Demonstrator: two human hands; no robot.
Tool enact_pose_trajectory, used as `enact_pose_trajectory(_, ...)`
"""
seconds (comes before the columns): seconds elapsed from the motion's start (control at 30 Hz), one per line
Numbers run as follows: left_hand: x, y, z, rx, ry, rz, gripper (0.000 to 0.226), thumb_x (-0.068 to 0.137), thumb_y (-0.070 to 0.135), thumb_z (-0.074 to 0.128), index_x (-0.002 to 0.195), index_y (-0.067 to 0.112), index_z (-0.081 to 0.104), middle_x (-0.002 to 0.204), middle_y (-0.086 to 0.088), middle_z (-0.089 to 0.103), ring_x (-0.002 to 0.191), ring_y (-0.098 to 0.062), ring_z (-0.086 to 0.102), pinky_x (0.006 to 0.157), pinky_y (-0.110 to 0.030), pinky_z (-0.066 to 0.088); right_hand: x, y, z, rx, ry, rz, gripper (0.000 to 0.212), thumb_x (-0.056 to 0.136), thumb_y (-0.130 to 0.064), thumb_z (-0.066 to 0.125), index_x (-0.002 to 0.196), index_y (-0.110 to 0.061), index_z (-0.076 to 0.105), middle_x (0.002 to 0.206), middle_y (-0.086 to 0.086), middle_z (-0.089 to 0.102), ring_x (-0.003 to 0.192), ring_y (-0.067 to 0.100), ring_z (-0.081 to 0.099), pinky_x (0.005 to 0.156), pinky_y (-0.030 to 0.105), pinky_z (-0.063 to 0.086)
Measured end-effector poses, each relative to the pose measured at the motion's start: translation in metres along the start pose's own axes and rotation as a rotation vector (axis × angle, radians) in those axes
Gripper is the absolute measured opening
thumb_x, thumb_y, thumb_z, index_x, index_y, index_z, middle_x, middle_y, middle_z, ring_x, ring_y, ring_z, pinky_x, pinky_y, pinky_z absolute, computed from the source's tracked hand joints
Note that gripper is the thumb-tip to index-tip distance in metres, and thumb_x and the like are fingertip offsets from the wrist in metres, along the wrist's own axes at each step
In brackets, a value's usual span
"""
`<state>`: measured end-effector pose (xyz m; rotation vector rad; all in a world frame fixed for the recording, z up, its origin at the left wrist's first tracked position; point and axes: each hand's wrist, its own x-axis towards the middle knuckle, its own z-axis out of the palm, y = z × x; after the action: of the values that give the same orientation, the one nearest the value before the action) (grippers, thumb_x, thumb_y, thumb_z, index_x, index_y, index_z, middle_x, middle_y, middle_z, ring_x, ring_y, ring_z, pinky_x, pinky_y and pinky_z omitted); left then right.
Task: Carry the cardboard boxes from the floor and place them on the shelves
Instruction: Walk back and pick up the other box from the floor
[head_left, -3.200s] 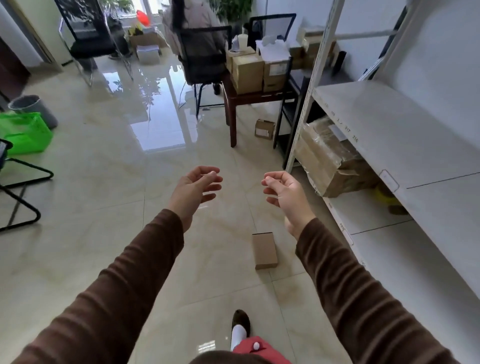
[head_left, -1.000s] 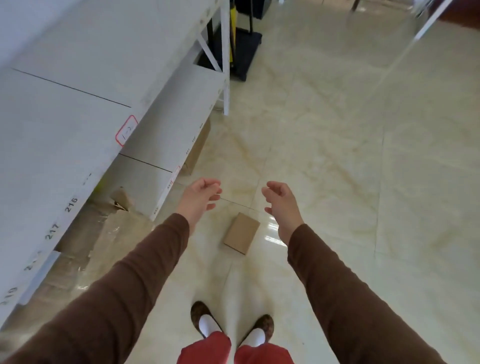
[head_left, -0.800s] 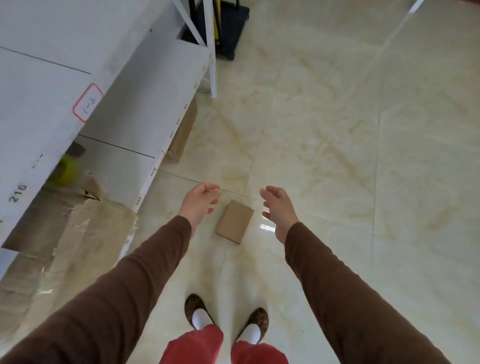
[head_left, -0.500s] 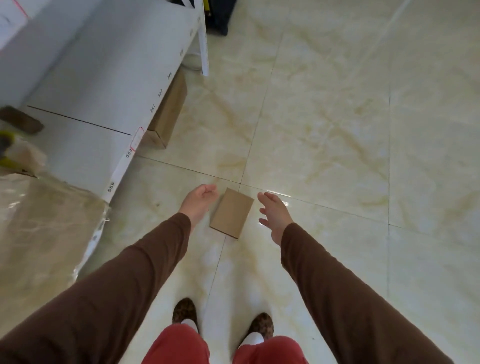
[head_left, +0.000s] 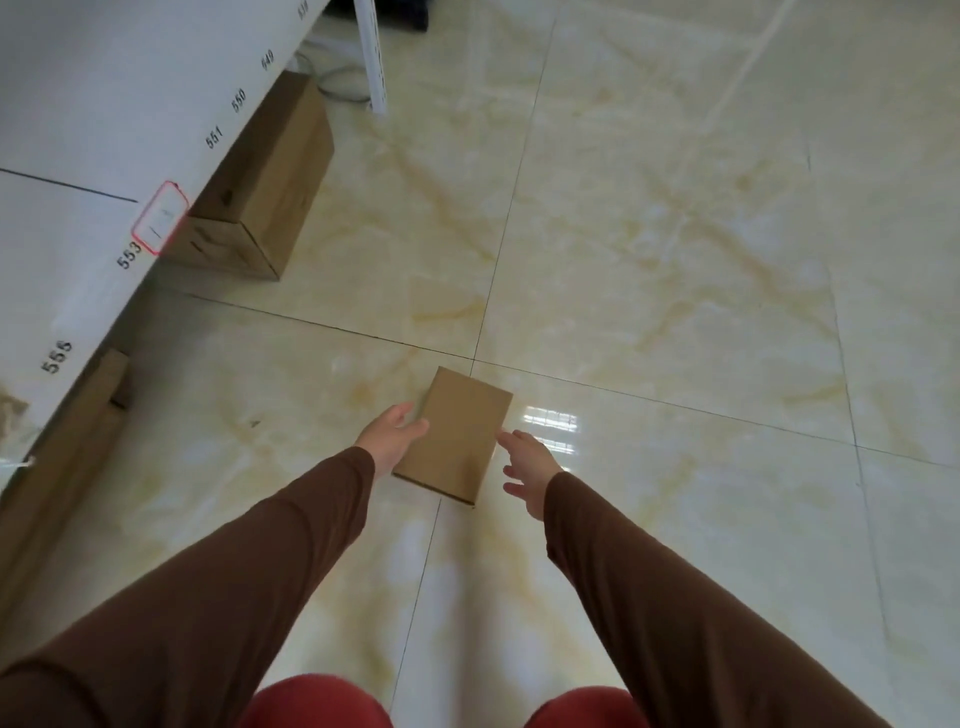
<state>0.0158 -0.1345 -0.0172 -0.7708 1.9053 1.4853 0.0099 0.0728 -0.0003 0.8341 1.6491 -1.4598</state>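
A small flat cardboard box lies on the glossy tile floor in front of my knees. My left hand is against its left edge, with the thumb over the top face and the fingers curled at the side. My right hand hovers at the box's right edge with spread fingers, its index tip just reaching the cardboard. The box looks flat on the floor. The white shelves, marked with numbers along the front edge, run along the left.
A larger cardboard box sits on the floor under the lowest shelf. Another brown box lies under the shelf at lower left. A white shelf post stands at the top. Bare tiles stretch to the right.
I have bent lower toward the floor and both hands have reached down to the small box. The left hand has closed on its left edge and the right hand has come to its right edge.
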Motion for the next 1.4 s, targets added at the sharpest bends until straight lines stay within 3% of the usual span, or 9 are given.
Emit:
enact_pose_trajectory(0.13, 0.038, -0.021, 0.005, 0.077, -0.042, -0.069, 0.076, 0.103, 0.04, 0.054, 0.164, 0.014, 0.018, 0.17, -0.01, 0.024, 0.156, -0.027, 0.026, 0.125, -0.038, 0.022, 0.033, 0.015, 0.005, -0.032, -0.033, 0.055, 0.076, 0.103, -0.046, 0.056, 0.165, -0.015, 0.025, 0.167, 0.008, 0.036, 0.147, 0.03, 0.043, 0.116, 0.044, 0.042)
enact_pose_trajectory(0.23, 0.056, -0.027, 0.012, 0.051, -0.082, -0.092, 0.061, 0.105, 0.032, 0.052, 0.158, 0.006, 0.036, 0.151, -0.013, 0.052, 0.135, -0.029, 0.054, 0.117, -0.042, 0.039, 0.047, 0.02, 0.009, -0.044, -0.07, 0.086, 0.071, 0.103, -0.045, 0.057, 0.16, -0.011, 0.035, 0.166, 0.01, 0.037, 0.145, 0.033, 0.045, 0.116, 0.046, 0.043)
enact_pose_trajectory(0.3, 0.052, -0.022, 0.017, 0.014, -0.1, -0.076, 0.047, 0.106, 0.026, 0.051, 0.15, 0.007, 0.047, 0.14, -0.009, 0.061, 0.116, -0.024, 0.06, 0.107, -0.035, 0.047, 0.05, 0.019, 0.012, -0.028, -0.082, 0.087, 0.067, 0.103, -0.043, 0.057, 0.159, -0.011, 0.038, 0.166, 0.009, 0.038, 0.146, 0.031, 0.044, 0.116, 0.046, 0.042)
enact_pose_trajectory(0.37, 0.043, -0.015, 0.018, -0.014, -0.098, -0.054, 0.037, 0.106, 0.023, 0.051, 0.143, 0.017, 0.048, 0.135, -0.001, 0.059, 0.115, -0.021, 0.058, 0.1, -0.029, 0.045, 0.044, 0.013, 0.012, -0.016, -0.063, 0.065, 0.065, 0.104, -0.042, 0.056, 0.158, -0.013, 0.04, 0.165, 0.006, 0.039, 0.147, 0.028, 0.044, 0.114, 0.044, 0.042)
enact_pose_trajectory(0.47, 0.02, 0.004, 0.012, -0.049, -0.088, -0.013, 0.051, 0.104, 0.026, 0.053, 0.154, 0.014, 0.044, 0.143, -0.004, 0.061, 0.123, -0.023, 0.061, 0.106, -0.034, 0.046, 0.017, -0.008, 0.007, 0.01, -0.026, -0.002, 0.066, 0.103, -0.045, 0.054, 0.161, -0.018, 0.036, 0.165, 0.001, 0.041, 0.148, 0.026, 0.042, 0.108, 0.041, 0.04)
enact_pose_trajectory(0.67, -0.082, 0.101, -0.006, -0.165, -0.015, 0.104, 0.049, 0.102, 0.029, 0.057, 0.147, 0.018, 0.038, 0.14, -0.001, 0.057, 0.11, -0.016, 0.061, 0.079, -0.025, 0.048, -0.1, -0.085, -0.013, 0.075, 0.013, -0.239, 0.056, 0.106, -0.034, 0.053, 0.159, -0.023, 0.039, 0.154, -0.002, 0.05, 0.13, 0.017, 0.049, 0.11, 0.034, 0.036)
enact_pose_trajectory(0.97, -0.299, 0.315, -0.023, -0.246, 0.027, 0.363, 0.041, 0.105, 0.015, 0.052, 0.144, 0.013, 0.038, 0.142, -0.005, 0.054, 0.097, -0.002, 0.06, 0.071, -0.019, 0.049, -0.351, -0.231, -0.075, 0.169, 0.075, -0.58, 0.045, 0.104, -0.028, 0.056, 0.148, -0.027, 0.047, 0.146, 0.0, 0.058, 0.132, 0.02, 0.059, 0.114, 0.043, 0.046)
enact_pose_trajectory(1.23, -0.495, 0.512, -0.021, -0.236, 0.003, 0.636, 0.056, 0.102, 0.028, 0.058, 0.156, 0.028, 0.042, 0.144, 0.002, 0.056, 0.12, -0.014, 0.061, 0.09, -0.023, 0.05, -0.593, -0.357, -0.159, 0.213, 0.137, -0.898, 0.043, 0.106, -0.022, 0.054, 0.147, -0.031, 0.049, 0.144, -0.005, 0.058, 0.131, 0.015, 0.058, 0.101, 0.03, 0.053)
enact_pose_trajectory(1.4, -0.553, 0.583, -0.016, -0.261, -0.022, 0.774, 0.067, 0.085, 0.049, 0.07, 0.148, 0.041, 0.048, 0.146, 0.004, 0.055, 0.133, -0.02, 0.054, 0.114, -0.045, 0.042, -0.66, -0.409, -0.198, 0.213, 0.178, -1.049, 0.045, 0.106, -0.019, 0.053, 0.148, -0.031, 0.05, 0.146, -0.005, 0.058, 0.134, 0.014, 0.055, 0.098, 0.027, 0.05)
